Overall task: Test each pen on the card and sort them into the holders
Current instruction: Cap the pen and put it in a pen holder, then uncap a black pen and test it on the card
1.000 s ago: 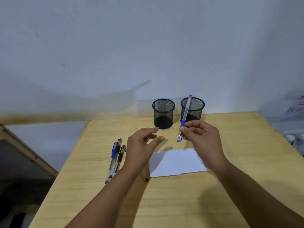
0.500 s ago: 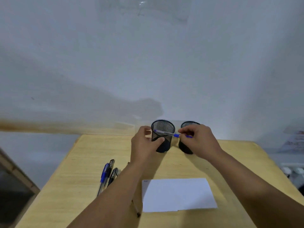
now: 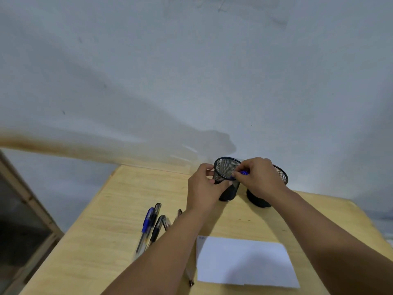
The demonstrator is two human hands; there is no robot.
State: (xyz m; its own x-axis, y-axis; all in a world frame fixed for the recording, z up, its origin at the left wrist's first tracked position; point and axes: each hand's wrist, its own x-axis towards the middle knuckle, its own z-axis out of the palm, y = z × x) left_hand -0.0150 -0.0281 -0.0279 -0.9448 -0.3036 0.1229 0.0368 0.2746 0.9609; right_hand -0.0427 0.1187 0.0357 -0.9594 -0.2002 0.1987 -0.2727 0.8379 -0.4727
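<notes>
- At the mouth of the left mesh holder, the right hand pinches a blue pen between thumb and fingertips; only a short blue stretch shows past the fingers, and its end looks to be going in over the rim, though the picture is soft there.
- On the near side of that same holder, the left hand curls round the wall, thumb toward the rim, holding it tilted toward the person.
- Just right of the left mesh holder stands a second mesh holder, largely hidden behind the right hand.
- The pen is probably light, stiff and smooth plastic; a pinch at the rubbery grip near the tip would slip least, and it needs little force.
- The holder is probably light too, thin wire mesh that tips easily, so a steadying hand on its wall suits it.
- Well in front of the left mesh holder, toward the person, a white card lies flat on the wooden table, a faint blue mark at its far left corner.
- Left of the card, the remaining pens lie bunched together, clear-barrelled, one with a blue cap, others black.
</notes>
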